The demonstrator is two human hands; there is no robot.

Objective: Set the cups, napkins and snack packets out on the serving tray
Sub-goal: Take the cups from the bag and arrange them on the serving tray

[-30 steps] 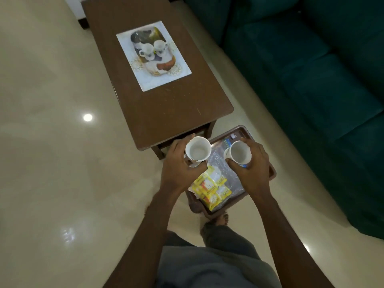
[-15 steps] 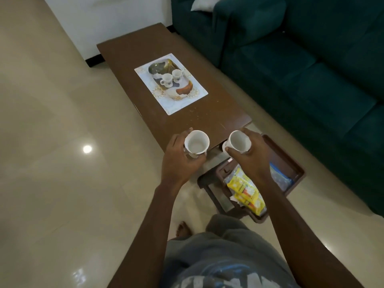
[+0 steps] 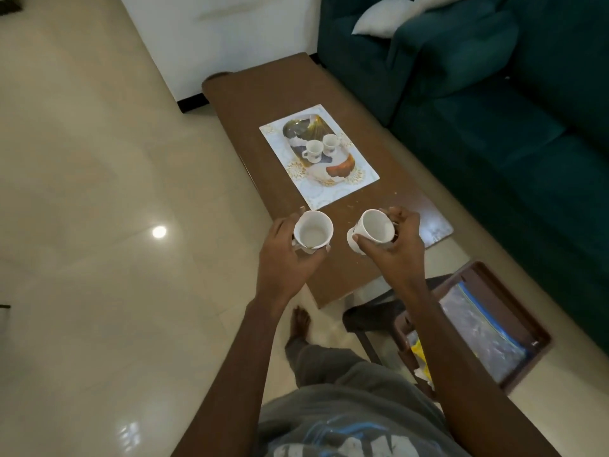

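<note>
My left hand [image 3: 283,258] grips a white cup [image 3: 313,230], upright and empty inside. A second white cup [image 3: 375,229], tilted toward the left, sits in my right hand [image 3: 395,245]. Both cups hover over the near end of the brown coffee table [image 3: 329,278]. A patterned serving tray [image 3: 349,184] lies in the middle of the table with two small white cups [image 3: 321,148] and a brown item on it. Low at the right, a brown box tray [image 3: 534,328] holds a clear plastic bag [image 3: 484,338] and yellow snack packets [image 3: 420,356], mostly hidden behind my right arm.
A dark green sofa [image 3: 514,133] runs along the right of the table, with a white cushion [image 3: 382,18] at its far end. Glossy cream floor [image 3: 99,192] spreads to the left. My bare foot [image 3: 301,324] stands near the table's front corner.
I have carried both cups up and forward from above the brown box tray to over the table's near end. The view has swung toward the table, and the right cup now tilts.
</note>
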